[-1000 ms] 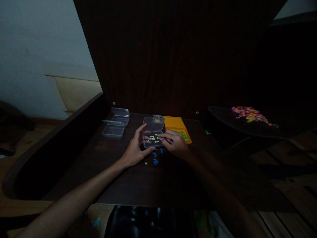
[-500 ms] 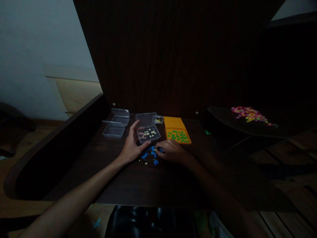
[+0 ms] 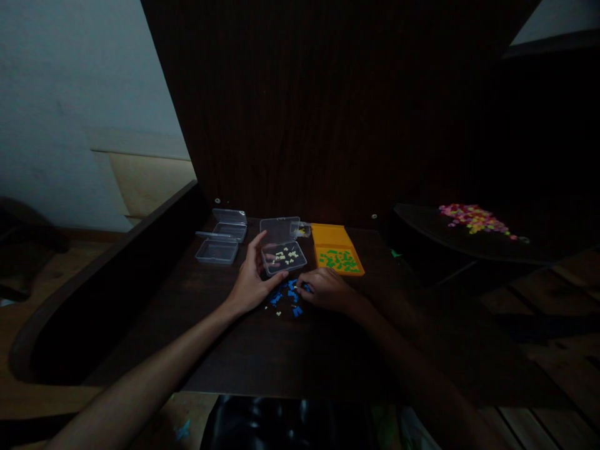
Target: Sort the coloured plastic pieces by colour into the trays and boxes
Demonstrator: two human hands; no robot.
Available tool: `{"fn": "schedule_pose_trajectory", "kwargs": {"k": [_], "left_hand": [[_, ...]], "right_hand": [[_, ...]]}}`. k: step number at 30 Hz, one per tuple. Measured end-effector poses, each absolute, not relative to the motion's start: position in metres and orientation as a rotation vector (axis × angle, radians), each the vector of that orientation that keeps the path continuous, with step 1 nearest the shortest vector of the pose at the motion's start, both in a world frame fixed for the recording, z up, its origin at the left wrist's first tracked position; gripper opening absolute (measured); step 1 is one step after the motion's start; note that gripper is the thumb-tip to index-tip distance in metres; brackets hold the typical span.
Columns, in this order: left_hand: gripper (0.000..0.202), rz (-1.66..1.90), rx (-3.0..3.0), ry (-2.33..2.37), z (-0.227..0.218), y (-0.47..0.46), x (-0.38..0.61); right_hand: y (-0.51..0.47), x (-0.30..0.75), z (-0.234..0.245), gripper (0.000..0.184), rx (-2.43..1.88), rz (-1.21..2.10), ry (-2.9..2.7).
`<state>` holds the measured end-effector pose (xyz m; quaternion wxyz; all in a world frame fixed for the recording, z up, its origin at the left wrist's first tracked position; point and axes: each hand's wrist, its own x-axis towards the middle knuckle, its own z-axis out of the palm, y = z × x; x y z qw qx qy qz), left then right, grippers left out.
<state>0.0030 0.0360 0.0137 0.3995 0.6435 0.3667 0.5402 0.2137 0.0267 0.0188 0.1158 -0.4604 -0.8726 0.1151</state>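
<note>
My left hand [image 3: 253, 275] grips the left side of a clear plastic box [image 3: 304, 265], thumb at the near edge and fingers at its far left. The box's lid stands open, and several small cream pieces [image 3: 281, 256] lie inside. Just in front of it, small blue pieces [image 3: 276, 299] are spread on the dark tabletop, a few cream ones among them. My right hand [image 3: 325, 287] rests at the right of this pile, thumb and fingers pinched together. A tiny cream piece [image 3: 296, 287] shows at those fingertips; the fingers partly hide the pile.
An open orange box [image 3: 330, 234] holding green pieces [image 3: 337, 258] stands right of the clear box. Two open clear boxes [image 3: 215, 251] are at the left. Behind is a small clear container [image 3: 304, 230] with yellow bits. Colourful beads [image 3: 475, 219] lie on a shelf at the right.
The whole view has shifted slightly, so everything sits a little lower and further right. Both hands keep nearly the same places beside the box and the pile.
</note>
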Motion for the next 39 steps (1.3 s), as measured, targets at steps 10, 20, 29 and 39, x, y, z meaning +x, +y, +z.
{"fn": "schedule_pose_trajectory", "kwargs": {"k": [10, 20, 29, 39], "left_hand": [[0.093, 1.345, 1.636, 0.948, 0.011, 0.038, 0.001], [0.092, 1.362, 1.667, 0.926, 0.011, 0.038, 0.001], [0.093, 1.252, 1.67, 0.863, 0.013, 0.03, 0.005], [0.092, 1.182, 1.679, 0.809, 0.012, 0.027, 0.006]], "right_hand": [[0.027, 0.212, 0.017, 0.01, -1.541, 0.294, -2.528], [0.029, 0.219, 0.045, 0.014, -1.334, 0.813, -2.033], [0.034, 0.218, 0.041, 0.019, -1.357, 0.587, -1.894], [0.032, 0.216, 0.042, 0.015, -1.416, 0.44, -2.026]]}}
